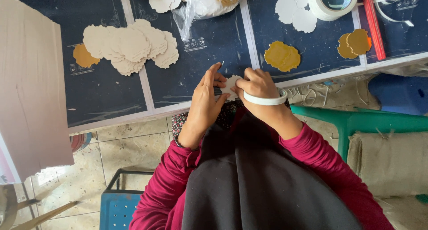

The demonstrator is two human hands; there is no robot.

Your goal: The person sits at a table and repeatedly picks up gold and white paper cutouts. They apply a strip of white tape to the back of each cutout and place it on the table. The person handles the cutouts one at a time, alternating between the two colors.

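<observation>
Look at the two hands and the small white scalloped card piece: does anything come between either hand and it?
Nothing visible does. The left hand and right hand both pinch the white card piece directly, at the table edge.

Two hands, the left hand [206, 100] and the right hand [255, 86], share one white scalloped cutout [231, 86]. On the desk [196, 65]: three gold cutout groups [282, 56], one tape roll [332, 2], one red strip [372, 22], and roughly eight cream cutouts [131, 47] overlapping in the pile.
</observation>
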